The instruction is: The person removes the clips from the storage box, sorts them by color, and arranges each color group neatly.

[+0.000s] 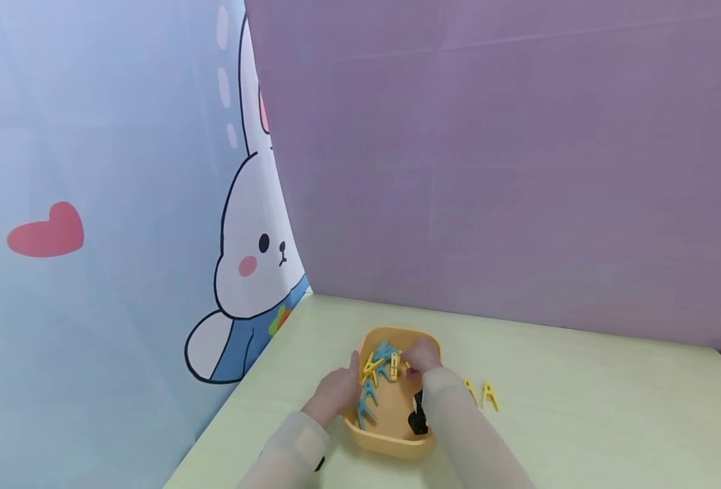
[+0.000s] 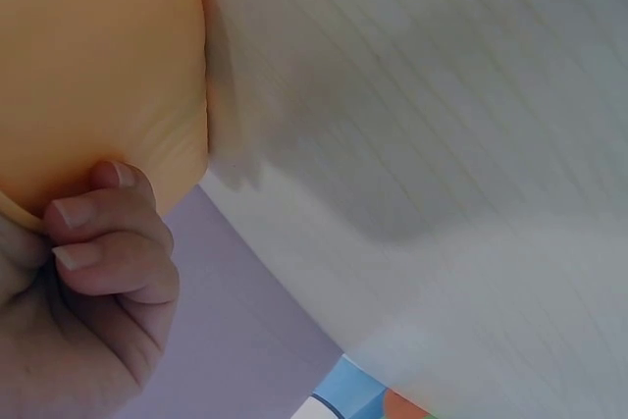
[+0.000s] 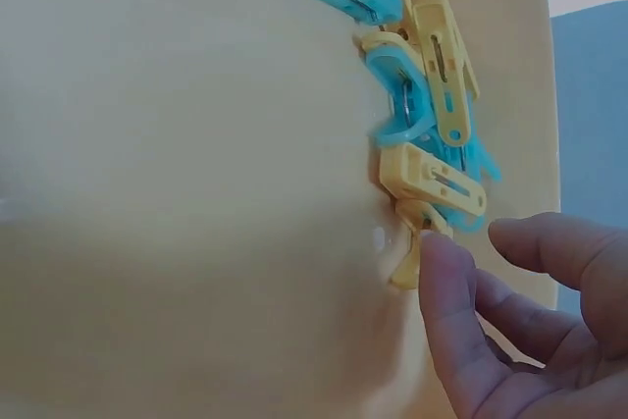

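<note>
An orange plastic basket [image 1: 391,446] holds several blue and yellow clothespins along its left and far side. My left hand [image 1: 335,390] grips the basket's left rim, its fingers curled against the outer wall [image 2: 98,76] in the left wrist view. Reaching into the far right part of the basket is my right hand [image 1: 421,355]. One fingertip touches a yellow clothespin [image 3: 404,270], while the thumb stands apart from it. Beside that pin lie another yellow clothespin [image 3: 432,179] and a blue clothespin [image 3: 400,95].
Two yellow clothespins, one [image 1: 489,395] fully seen and one [image 1: 470,388] partly behind the right sleeve, lie on the pale table [image 1: 580,407] right of the basket. A purple backdrop [image 1: 495,170] rises behind, and a blue rabbit-print cloth [image 1: 122,170] hangs at left.
</note>
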`<state>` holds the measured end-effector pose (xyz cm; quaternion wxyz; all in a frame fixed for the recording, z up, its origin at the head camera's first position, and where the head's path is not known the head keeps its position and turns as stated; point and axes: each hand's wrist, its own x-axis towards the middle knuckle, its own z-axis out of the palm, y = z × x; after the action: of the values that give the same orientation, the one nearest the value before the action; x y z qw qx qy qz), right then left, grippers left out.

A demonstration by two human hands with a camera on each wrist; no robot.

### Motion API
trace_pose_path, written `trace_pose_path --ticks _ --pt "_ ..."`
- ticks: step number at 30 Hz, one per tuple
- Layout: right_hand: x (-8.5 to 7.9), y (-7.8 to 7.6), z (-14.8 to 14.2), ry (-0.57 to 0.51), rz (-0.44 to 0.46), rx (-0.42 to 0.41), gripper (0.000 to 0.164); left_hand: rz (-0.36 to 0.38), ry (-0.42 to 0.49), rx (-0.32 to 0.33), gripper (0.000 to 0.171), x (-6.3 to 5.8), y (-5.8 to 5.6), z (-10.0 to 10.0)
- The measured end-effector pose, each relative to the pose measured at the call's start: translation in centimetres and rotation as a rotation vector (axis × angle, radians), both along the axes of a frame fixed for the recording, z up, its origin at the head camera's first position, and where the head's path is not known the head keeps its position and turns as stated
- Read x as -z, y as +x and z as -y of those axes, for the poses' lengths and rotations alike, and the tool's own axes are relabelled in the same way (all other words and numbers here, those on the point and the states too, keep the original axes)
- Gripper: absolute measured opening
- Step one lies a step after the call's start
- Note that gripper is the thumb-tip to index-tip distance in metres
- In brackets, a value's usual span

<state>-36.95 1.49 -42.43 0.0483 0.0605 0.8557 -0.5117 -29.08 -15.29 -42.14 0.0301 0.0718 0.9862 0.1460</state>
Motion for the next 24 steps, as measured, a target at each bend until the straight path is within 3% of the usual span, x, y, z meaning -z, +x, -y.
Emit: trace_pose_path --ticks 7,14,24 --pt "0.6 0.1 -0.3 -0.216 0.069 0.028 0.031 0.002 -0.014 0.004 0.065 -0.1 0.1 -0.2" --pt "0.9 0.1 -0.5 -0.317 0.148 0.027 0.021 0.005 -0.039 -0.007 0.065 0.0 0.1 -0.4" --pt "1.2 0.2 -0.5 -0.429 0.177 -0.006 0.015 0.016 -0.014 -0.018 0.065 -0.1 0.1 -0.3"
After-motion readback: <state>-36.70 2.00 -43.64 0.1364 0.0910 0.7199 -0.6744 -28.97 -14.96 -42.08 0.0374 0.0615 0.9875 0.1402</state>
